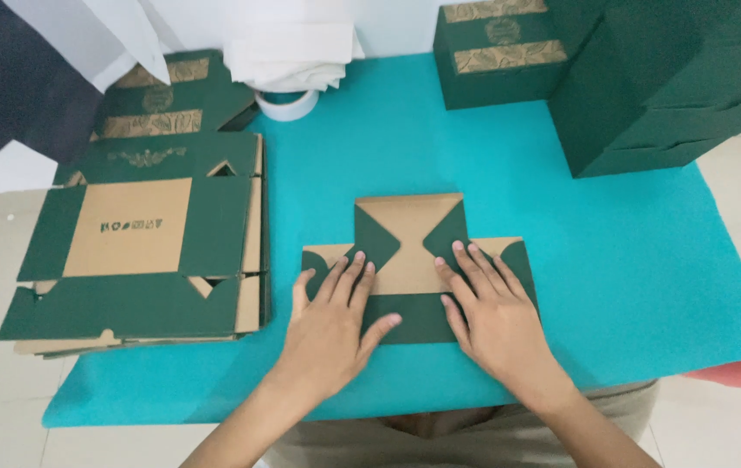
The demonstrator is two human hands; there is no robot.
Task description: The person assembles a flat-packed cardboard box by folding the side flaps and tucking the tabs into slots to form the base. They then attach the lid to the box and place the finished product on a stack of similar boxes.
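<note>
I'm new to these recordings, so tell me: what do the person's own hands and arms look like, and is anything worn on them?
Both the left hand and the right hand are bare: no gloves, rings, watch or bracelets show. The forearms are uncovered too, with no sleeve reaching into view. The nails are short and unpainted. Light beige trousers show at the bottom edge.

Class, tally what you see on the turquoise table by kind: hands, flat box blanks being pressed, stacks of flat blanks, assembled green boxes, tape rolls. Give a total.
Hands: 2, left hand, right hand
Pressed flat blank: 1
Stack of flat blanks: 1
Assembled green boxes: 2 countable, small box, large box
Tape roll: 1
Total: 7
</note>
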